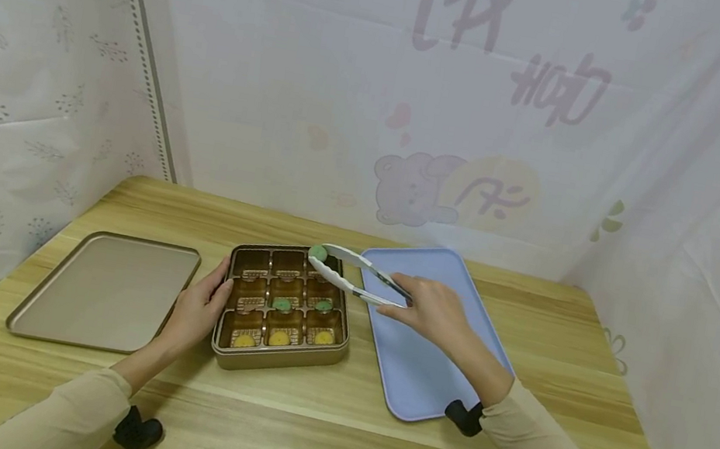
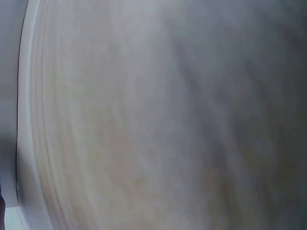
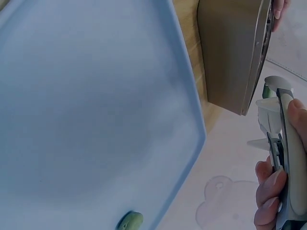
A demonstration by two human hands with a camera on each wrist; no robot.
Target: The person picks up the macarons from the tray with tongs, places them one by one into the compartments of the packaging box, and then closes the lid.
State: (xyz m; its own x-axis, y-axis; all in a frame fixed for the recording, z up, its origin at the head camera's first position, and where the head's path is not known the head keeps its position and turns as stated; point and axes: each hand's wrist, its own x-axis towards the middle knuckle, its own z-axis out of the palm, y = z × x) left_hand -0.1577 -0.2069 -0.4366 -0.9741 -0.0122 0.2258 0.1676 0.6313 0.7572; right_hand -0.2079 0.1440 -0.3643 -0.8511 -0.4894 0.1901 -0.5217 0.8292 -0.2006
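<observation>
As left hand (image 1: 194,308) touches tin (image 1: 282,360), right hand (image 1: 436,311) grips tongs (image 1: 333,277), disc (image 1: 318,252) pinched

Purple stylised characters (image 1: 471,6) stand on the white back curtain (image 1: 271,69), above and beside its printed bear (image 1: 408,189); none can be read with certainty.

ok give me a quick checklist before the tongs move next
1. Green piece pinched by the tongs: ok
2. Right hand gripping the tongs: ok
3. Left hand on the left side of the tin: ok
4. Piece in the middle left compartment: not ok, none shows
5. Back right compartment empty: cannot tell, tongs partly cover it
6. Another green piece on the blue tray: ok, one
</observation>
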